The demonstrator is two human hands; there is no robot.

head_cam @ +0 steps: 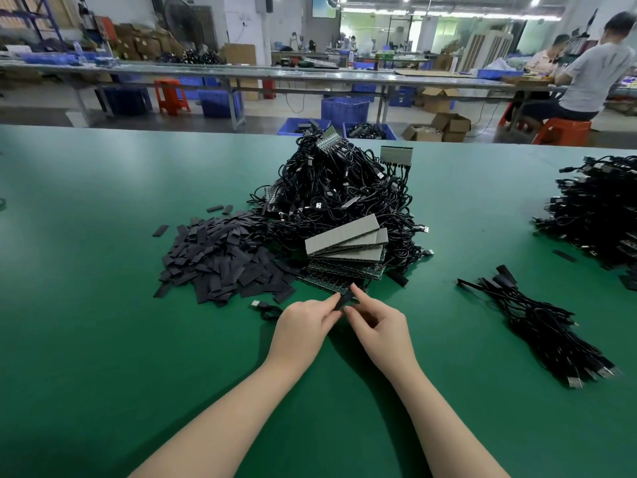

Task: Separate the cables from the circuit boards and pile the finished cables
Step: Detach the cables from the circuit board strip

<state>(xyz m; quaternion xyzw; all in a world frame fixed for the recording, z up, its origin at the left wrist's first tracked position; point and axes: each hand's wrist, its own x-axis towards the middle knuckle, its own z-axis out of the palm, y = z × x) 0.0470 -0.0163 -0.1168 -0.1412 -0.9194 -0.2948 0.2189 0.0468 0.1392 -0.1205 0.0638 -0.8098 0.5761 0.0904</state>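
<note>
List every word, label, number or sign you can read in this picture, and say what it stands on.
No text can be read.
Circuit boards stacked by the cable heap: any markings are too small to read.
Cardboard boxes on the floor: no legible print.
Wall screen at the back: too blurred and bright to read.
Black piece pinched by the left hand and right hand: no lettering visible.

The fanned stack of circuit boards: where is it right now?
Head view, table centre: the circuit boards lean against the tangled cable heap, right of the black sleeve pile, just beyond both hands.
</note>
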